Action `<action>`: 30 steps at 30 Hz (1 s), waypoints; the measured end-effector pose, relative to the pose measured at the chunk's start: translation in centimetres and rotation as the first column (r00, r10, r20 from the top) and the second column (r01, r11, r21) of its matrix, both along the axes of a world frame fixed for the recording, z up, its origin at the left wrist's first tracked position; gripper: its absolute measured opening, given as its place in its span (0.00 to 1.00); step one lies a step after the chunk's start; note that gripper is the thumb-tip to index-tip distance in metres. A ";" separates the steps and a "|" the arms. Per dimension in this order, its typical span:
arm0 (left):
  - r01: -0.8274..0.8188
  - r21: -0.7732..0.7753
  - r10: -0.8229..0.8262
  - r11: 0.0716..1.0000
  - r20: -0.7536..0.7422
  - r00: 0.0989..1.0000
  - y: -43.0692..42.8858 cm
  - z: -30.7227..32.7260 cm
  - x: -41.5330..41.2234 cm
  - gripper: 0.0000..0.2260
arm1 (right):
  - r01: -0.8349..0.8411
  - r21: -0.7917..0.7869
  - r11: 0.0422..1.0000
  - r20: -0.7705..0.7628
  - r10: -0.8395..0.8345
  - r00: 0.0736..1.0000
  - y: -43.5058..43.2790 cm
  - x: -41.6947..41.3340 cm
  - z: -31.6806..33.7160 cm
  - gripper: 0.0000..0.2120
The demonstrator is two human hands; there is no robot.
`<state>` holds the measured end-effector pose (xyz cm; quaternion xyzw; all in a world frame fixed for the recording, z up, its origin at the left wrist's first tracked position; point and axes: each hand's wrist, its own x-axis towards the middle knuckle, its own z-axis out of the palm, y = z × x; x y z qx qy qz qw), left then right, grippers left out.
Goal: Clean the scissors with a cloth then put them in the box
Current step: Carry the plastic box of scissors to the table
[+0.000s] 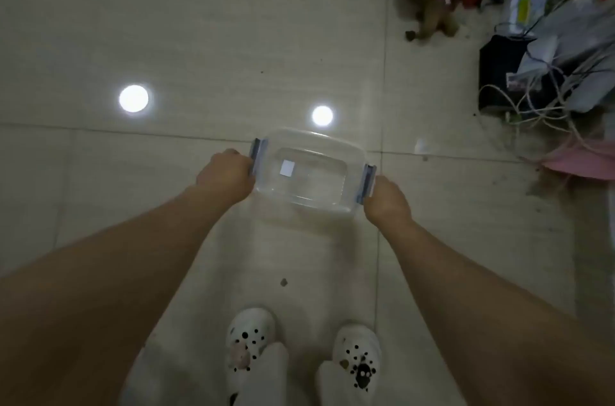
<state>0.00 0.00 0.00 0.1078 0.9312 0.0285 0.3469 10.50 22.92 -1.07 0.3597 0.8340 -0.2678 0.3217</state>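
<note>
A clear plastic box with grey-blue latches at both ends and a small white label on it hangs above the tiled floor, carried between both hands. My left hand grips its left end by the latch. My right hand grips its right end by the other latch. No scissors and no cloth are in view, and I see nothing inside the box.
I stand on pale floor tiles that reflect two ceiling lights. My feet in white clogs are below the box. At the right lies a clutter of cables, a black box, bags and pink fabric. A brown soft toy lies at the top right.
</note>
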 end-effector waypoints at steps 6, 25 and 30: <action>-0.163 0.041 0.161 0.986 0.052 0.986 1.3 -7.7 -0.9 0.29 | 0.344 -0.022 0.939 0.009 -0.344 0.939 -0.2 -0.5 -7.9 0.22; -0.603 0.227 0.561 0.765 0.224 0.797 -2.2 3.5 0.6 0.11 | 0.245 0.024 0.969 -0.141 -0.239 0.961 -2.8 -0.3 5.2 0.17; -0.621 0.282 0.586 0.731 0.206 0.783 -5.3 15.7 -0.7 0.11 | 0.208 -0.018 0.978 -0.221 -0.207 0.953 -4.3 -2.9 17.4 0.13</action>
